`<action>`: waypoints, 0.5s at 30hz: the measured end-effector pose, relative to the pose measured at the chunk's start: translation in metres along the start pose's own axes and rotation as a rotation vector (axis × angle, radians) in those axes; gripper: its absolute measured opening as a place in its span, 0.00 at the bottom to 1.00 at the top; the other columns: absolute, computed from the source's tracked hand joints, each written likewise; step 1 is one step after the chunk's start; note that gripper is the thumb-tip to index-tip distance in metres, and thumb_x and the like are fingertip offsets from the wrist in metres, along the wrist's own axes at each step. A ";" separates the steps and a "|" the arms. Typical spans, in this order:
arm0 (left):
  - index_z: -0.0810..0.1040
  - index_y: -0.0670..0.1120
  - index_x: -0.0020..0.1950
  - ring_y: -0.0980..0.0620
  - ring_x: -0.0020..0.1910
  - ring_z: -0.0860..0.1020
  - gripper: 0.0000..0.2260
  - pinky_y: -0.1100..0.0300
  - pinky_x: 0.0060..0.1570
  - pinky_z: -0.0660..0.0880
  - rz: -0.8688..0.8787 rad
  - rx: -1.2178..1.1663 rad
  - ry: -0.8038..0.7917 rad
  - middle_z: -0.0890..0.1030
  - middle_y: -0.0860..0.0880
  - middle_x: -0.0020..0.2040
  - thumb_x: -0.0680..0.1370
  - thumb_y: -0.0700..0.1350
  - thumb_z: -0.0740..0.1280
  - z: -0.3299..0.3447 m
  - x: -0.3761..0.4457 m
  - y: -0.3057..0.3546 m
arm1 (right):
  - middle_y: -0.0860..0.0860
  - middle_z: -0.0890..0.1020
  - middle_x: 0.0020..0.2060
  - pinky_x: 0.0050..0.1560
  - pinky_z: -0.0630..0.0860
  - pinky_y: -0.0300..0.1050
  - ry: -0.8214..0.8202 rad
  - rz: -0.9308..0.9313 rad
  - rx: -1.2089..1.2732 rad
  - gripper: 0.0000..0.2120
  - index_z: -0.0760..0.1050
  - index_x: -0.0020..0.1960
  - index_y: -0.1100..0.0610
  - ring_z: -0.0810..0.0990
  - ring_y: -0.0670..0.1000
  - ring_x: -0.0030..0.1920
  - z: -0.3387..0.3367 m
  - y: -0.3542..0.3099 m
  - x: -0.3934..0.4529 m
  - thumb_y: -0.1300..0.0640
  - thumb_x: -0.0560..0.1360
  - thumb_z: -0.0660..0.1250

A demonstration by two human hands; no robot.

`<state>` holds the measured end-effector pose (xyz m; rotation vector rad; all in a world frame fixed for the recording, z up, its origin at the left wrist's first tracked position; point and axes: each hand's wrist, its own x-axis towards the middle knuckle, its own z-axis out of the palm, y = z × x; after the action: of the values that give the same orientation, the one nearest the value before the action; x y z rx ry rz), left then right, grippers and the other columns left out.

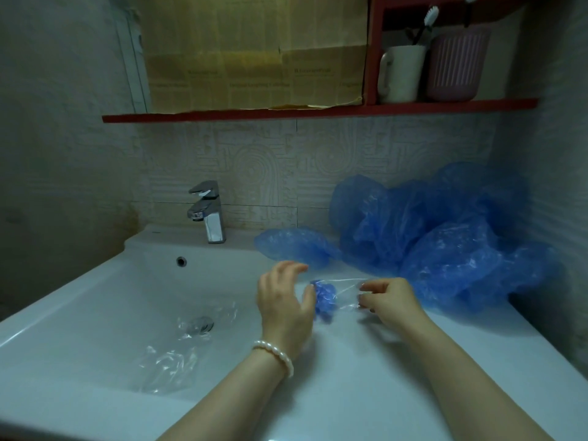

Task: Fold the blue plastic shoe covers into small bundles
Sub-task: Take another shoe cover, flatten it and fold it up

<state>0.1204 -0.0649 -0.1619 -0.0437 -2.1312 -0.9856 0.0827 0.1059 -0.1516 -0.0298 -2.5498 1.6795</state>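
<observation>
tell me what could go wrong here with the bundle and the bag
The small blue bundle sits at the mouth of a clear bag beside the sink basin; it could spring open or slide in. The right hand pinches thin film that may tear. The left hand isn't gripping the bundle.

Your one head-worn wide-angle view looks forward and down from close above the counter, facing the tiled wall, with the sink lower left and the shelf above.
</observation>
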 end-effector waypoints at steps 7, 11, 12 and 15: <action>0.64 0.59 0.70 0.49 0.76 0.43 0.23 0.38 0.68 0.34 0.220 0.511 -0.874 0.49 0.49 0.78 0.78 0.65 0.47 0.028 -0.006 0.007 | 0.49 0.82 0.51 0.60 0.73 0.52 0.201 0.006 -0.141 0.12 0.81 0.46 0.46 0.77 0.54 0.55 0.001 0.000 0.002 0.60 0.72 0.63; 0.69 0.57 0.66 0.49 0.76 0.42 0.19 0.37 0.66 0.30 0.257 0.516 -0.881 0.52 0.52 0.77 0.81 0.59 0.46 0.034 0.020 -0.005 | 0.52 0.80 0.53 0.57 0.68 0.49 0.346 -0.054 -0.250 0.10 0.81 0.45 0.48 0.73 0.57 0.57 -0.007 -0.005 -0.003 0.60 0.73 0.64; 0.70 0.57 0.66 0.49 0.76 0.41 0.19 0.37 0.67 0.30 0.277 0.524 -0.865 0.52 0.53 0.77 0.81 0.58 0.47 0.035 0.025 -0.008 | 0.52 0.79 0.54 0.57 0.66 0.49 0.345 -0.066 -0.277 0.09 0.81 0.46 0.48 0.72 0.57 0.58 -0.007 -0.006 -0.004 0.59 0.73 0.64; 0.80 0.53 0.55 0.47 0.75 0.55 0.20 0.46 0.69 0.41 0.387 0.373 -0.566 0.65 0.48 0.73 0.78 0.58 0.51 0.035 0.037 -0.017 | 0.52 0.76 0.56 0.58 0.62 0.49 0.345 -0.086 -0.284 0.09 0.80 0.48 0.50 0.69 0.56 0.60 -0.005 -0.006 -0.006 0.59 0.74 0.64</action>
<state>0.0669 -0.0634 -0.1623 -0.5867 -2.6463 -0.3581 0.0897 0.1082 -0.1444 -0.2064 -2.4583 1.1538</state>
